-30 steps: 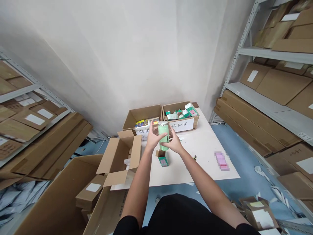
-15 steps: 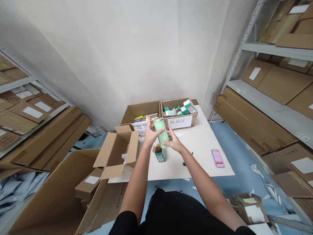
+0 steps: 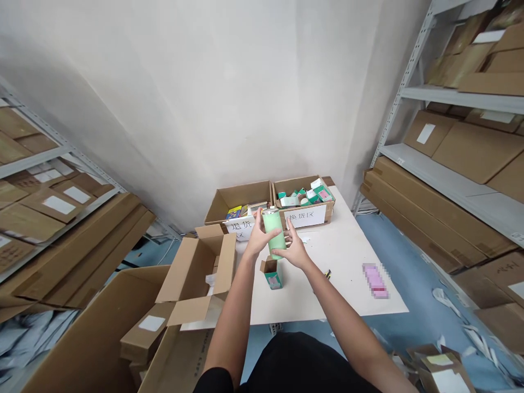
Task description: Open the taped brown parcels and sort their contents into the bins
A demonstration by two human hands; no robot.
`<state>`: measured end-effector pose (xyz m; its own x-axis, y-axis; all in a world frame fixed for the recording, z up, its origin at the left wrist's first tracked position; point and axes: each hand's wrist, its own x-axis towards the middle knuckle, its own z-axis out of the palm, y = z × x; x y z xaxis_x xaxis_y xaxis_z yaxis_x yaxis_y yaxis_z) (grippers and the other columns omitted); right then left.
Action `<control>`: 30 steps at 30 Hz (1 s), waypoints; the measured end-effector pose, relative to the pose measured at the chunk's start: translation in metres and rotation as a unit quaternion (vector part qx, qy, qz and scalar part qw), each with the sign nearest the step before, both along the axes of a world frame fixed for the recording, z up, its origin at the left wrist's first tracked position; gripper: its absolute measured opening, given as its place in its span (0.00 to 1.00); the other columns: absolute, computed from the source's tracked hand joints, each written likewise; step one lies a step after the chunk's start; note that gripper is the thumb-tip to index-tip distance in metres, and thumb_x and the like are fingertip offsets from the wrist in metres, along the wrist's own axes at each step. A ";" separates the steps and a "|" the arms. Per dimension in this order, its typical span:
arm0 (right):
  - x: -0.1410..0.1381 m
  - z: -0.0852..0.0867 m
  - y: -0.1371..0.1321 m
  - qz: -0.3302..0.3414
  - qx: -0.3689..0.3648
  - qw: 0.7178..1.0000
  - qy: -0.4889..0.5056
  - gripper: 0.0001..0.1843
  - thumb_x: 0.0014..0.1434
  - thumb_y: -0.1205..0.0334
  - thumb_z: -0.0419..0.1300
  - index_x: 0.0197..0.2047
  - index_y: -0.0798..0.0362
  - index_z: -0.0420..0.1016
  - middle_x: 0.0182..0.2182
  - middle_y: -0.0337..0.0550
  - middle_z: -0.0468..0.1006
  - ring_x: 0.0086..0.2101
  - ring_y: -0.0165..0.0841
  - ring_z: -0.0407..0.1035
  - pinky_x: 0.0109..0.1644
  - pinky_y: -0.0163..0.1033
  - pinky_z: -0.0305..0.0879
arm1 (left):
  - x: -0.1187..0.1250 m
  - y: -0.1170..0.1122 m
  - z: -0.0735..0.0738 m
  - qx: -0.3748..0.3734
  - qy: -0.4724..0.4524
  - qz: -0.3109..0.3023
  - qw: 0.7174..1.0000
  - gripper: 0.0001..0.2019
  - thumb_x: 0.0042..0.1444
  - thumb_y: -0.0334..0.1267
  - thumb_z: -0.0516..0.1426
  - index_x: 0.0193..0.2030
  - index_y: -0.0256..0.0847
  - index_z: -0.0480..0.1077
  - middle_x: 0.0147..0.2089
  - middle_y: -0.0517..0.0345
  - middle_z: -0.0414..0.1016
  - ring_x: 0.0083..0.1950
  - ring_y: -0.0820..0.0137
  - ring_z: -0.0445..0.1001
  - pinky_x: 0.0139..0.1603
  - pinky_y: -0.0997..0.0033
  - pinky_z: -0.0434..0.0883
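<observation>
Between my hands is a light green can-shaped bottle (image 3: 273,228) with a silvery top, held nearly upright above the table. My left hand (image 3: 259,238) grips its left side, thumb across the front. From the right, my right hand (image 3: 295,248) has its fingers around the lower part. Just below stands a small green and white carton (image 3: 273,274) with its top flaps open. Behind the bottle are two cardboard bins with handwritten labels: the left bin (image 3: 216,203) holds a few flat packs, and the right bin (image 3: 329,206) holds several green and white cartons.
An open cardboard box (image 3: 176,271) stands left on the white table (image 3: 344,295). A pink blurred item (image 3: 375,281) lies at the right, and a yellow and black object (image 3: 328,274) is partly behind my right forearm. A large carton (image 3: 102,322) and shelves (image 3: 454,95) flank the table.
The green bottle has turned from a tilt to nearly upright, both hands staying on it. My view has shifted, so the table and bins sit lower in it.
</observation>
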<state>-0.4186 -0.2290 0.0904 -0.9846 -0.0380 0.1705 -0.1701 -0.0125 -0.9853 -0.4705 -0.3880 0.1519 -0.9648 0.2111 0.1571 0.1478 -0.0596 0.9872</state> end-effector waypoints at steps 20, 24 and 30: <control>-0.018 -0.017 -0.026 0.011 0.035 0.999 -0.024 0.74 0.43 0.55 0.79 0.80 0.37 0.34 0.55 0.45 0.75 0.52 0.42 0.72 0.61 0.53 0.69 | -0.026 -0.036 -0.012 -0.034 0.012 0.023 0.999 0.60 0.47 0.46 0.74 0.80 0.52 0.44 0.71 0.44 0.67 0.65 0.55 0.73 0.61 0.56 0.75; -0.023 -0.027 -0.028 0.065 -0.019 0.997 -0.038 0.68 0.49 0.55 0.76 0.80 0.37 0.35 0.58 0.46 0.74 0.51 0.40 0.74 0.57 0.50 0.72 | -0.024 -0.034 -0.020 -0.030 0.010 0.032 0.999 0.59 0.49 0.44 0.73 0.80 0.52 0.42 0.65 0.44 0.72 0.60 0.57 0.76 0.58 0.56 0.75; -0.031 -0.061 -0.022 0.077 -0.037 0.995 -0.047 0.64 0.47 0.56 0.76 0.79 0.38 0.45 0.60 0.49 0.72 0.52 0.41 0.74 0.56 0.48 0.73 | -0.026 -0.033 -0.038 -0.104 0.080 0.053 0.990 0.36 0.54 0.46 0.69 0.70 0.51 0.65 0.71 0.47 0.65 0.61 0.58 0.73 0.59 0.56 0.74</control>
